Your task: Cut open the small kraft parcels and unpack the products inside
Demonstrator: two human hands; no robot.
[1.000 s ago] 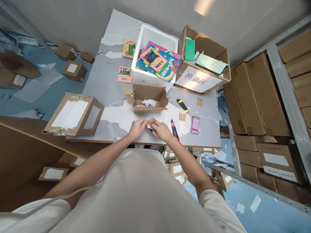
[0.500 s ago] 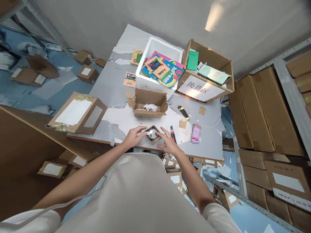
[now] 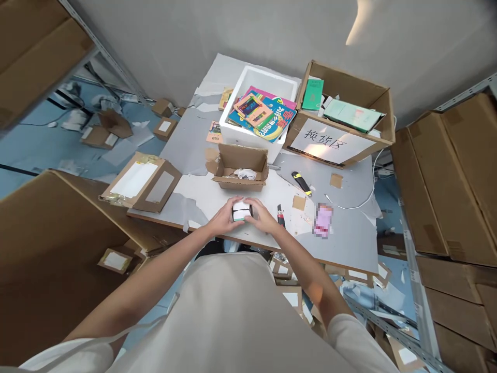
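Note:
Near the front edge of the table, a small box (image 3: 242, 211) sits between my two hands. White flaps lie folded in over its top, with a narrow dark gap between them. My left hand (image 3: 226, 216) wraps round its left side and my right hand (image 3: 262, 216) grips the right side. Whatever the box contains is hidden under the flaps. Just right of my right hand lies a red-and-black box cutter (image 3: 281, 216). Behind the hands stands an open brown carton (image 3: 240, 183) with crumpled white paper inside.
A white foam box (image 3: 248, 135) full of books and a labelled carton (image 3: 322, 142) with green boxes stand at the back. A taped parcel (image 3: 144, 182) sits left. A yellow-and-black cutter (image 3: 302, 183), cardboard scraps, a white cable and a blurred pink item (image 3: 323, 220) lie right.
The small box stood open, showing a round shiny thing inside; its white flaps now cover the top. My hands have closed in on its sides. The camera view has shifted.

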